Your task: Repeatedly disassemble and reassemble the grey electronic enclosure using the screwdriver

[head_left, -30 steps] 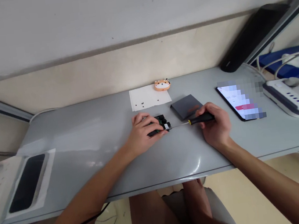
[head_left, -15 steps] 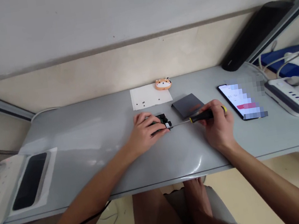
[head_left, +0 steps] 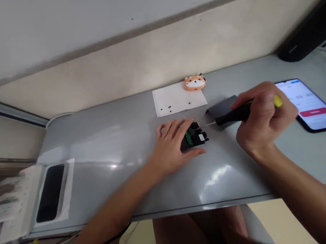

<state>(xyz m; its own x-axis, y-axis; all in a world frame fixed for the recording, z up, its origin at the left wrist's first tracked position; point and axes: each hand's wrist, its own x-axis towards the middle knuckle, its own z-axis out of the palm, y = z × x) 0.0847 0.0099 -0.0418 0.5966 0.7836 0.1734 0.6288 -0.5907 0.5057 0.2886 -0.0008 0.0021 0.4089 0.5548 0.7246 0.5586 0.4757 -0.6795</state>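
Note:
My left hand (head_left: 172, 147) lies on the grey table (head_left: 109, 153), its fingers closed around a small black device with a green circuit board (head_left: 193, 138). My right hand (head_left: 264, 118) grips a black screwdriver with a yellow end cap (head_left: 237, 114). It is lifted off the table, and the thin metal tip points left, just above the device's far edge. A dark grey square cover (head_left: 223, 107) lies behind the screwdriver, partly hidden by it.
A white paper sheet (head_left: 178, 97) with several tiny black screws lies behind the device, an orange animal-shaped trinket (head_left: 194, 82) at its far corner. A lit phone (head_left: 307, 103) lies to the right. A white tray with a dark slab (head_left: 50, 192) sits at the left.
My right hand has risen off the table and tilted the screwdriver, its tip now above the device instead of at its side. The camera has swung right and closer.

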